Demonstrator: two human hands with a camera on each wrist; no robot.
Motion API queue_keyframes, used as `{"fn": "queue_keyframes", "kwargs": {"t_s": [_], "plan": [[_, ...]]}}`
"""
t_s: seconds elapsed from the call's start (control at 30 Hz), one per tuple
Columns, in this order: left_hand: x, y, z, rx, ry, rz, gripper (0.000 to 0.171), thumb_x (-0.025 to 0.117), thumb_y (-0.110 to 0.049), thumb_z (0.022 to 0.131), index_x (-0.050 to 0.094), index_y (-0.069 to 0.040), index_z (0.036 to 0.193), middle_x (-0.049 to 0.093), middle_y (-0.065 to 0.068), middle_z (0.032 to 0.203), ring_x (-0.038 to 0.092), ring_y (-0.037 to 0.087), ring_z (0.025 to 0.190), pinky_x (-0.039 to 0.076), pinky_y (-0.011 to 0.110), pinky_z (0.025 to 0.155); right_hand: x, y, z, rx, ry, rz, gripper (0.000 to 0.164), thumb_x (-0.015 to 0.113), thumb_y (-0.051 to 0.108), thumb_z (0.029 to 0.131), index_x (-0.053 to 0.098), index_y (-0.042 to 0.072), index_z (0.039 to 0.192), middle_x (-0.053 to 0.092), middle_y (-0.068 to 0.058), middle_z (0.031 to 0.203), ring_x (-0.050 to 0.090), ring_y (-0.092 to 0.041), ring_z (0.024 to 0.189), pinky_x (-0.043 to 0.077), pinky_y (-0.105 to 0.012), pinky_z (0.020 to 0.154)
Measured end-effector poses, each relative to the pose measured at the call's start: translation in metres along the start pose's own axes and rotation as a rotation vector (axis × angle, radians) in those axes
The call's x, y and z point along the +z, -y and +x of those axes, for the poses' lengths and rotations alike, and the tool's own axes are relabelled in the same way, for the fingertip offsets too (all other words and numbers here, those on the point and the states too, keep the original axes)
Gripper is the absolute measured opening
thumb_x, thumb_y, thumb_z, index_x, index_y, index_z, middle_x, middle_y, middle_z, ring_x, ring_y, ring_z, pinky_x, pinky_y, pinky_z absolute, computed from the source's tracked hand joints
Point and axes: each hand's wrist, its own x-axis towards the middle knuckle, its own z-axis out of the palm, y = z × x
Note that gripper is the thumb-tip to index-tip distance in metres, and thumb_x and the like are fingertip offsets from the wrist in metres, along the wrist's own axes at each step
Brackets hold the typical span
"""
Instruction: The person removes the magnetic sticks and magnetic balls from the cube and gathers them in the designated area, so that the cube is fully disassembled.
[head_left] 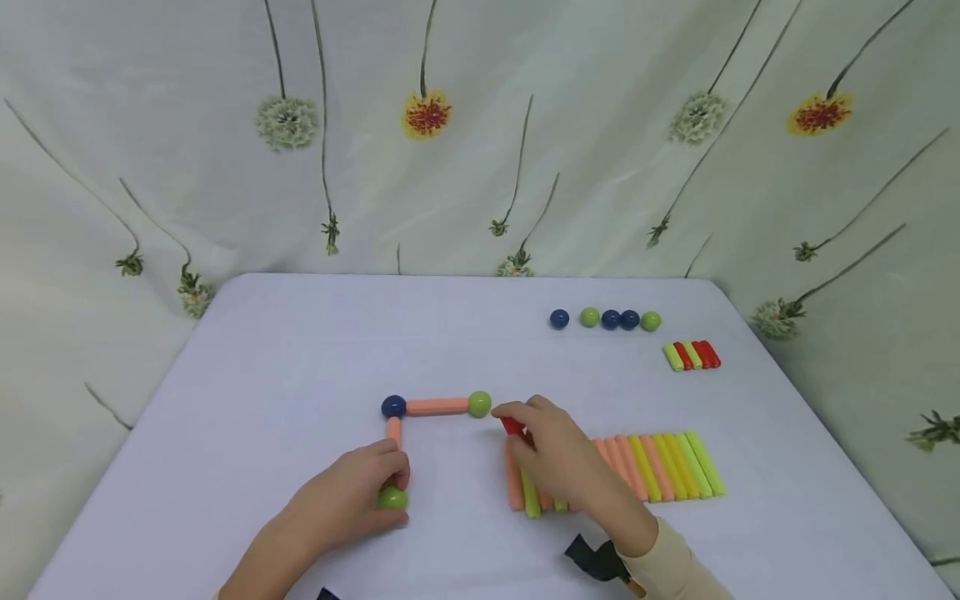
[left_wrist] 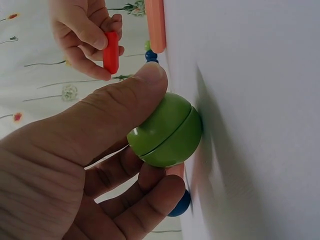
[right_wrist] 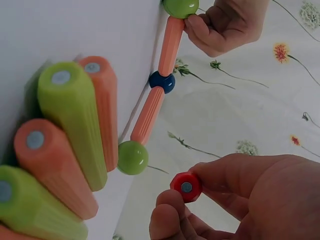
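My left hand point(head_left: 341, 504) pinches a green ball point(left_wrist: 172, 127) between thumb and fingers, low over the white tabletop. From that ball an orange stick point(right_wrist: 171, 46) runs to a dark blue ball point(head_left: 393, 406). A second orange stick point(head_left: 437, 406) joins the blue ball to another green ball point(head_left: 480, 403), so the pieces form a corner. My right hand point(head_left: 561, 458) holds a short red stick point(right_wrist: 186, 187) between thumb and fingers, above the table and apart from the far green ball. A grey disc shows in the red stick's end.
Long orange, yellow and green sticks point(head_left: 655, 467) lie in a row at the right, partly under my right hand. Short red and yellow-green sticks point(head_left: 692, 356) lie farther back. Several blue and green balls point(head_left: 589, 317) line the back right. A flowered cloth point(head_left: 600, 167) hangs behind the table.
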Motion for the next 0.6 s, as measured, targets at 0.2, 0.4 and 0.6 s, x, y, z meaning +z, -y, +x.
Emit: {"fn": "queue_keyframes", "kwargs": {"t_s": [0.2, 0.4, 0.6], "plan": [[0.002, 0.002, -0.003, -0.008, -0.013, 0.018, 0.039, 0.089, -0.025, 0.067, 0.052, -0.024, 0.081, 0.042, -0.015, 0.082, 0.043, 0.000, 0.069, 0.040, 0.020, 0.062, -0.007, -0.011, -0.004, 0.006, -0.039, 0.024, 0.033, 0.059, 0.007, 0.091, 0.066, 0.017, 0.121, 0.052, 0.006, 0.090, 0.049, -0.012, 0.071, 0.047, -0.024, 0.058], [0.002, 0.001, -0.003, -0.001, -0.019, 0.022, 0.038, 0.088, -0.025, 0.067, 0.052, -0.024, 0.081, 0.043, -0.015, 0.083, 0.044, 0.000, 0.070, 0.040, 0.020, 0.063, -0.016, -0.023, -0.009, 0.079, -0.051, 0.038, 0.033, 0.061, 0.008, 0.093, 0.065, 0.018, 0.123, 0.053, 0.006, 0.093, 0.050, -0.012, 0.076, 0.048, -0.024, 0.061], [0.002, 0.001, -0.001, 0.013, -0.022, 0.028, 0.038, 0.088, -0.025, 0.068, 0.052, -0.024, 0.081, 0.042, -0.015, 0.083, 0.044, 0.000, 0.071, 0.040, 0.020, 0.063, -0.027, -0.040, -0.015, 0.117, -0.081, 0.075, 0.034, 0.059, 0.007, 0.095, 0.064, 0.018, 0.126, 0.054, 0.003, 0.097, 0.051, -0.015, 0.077, 0.048, -0.025, 0.061]]}}
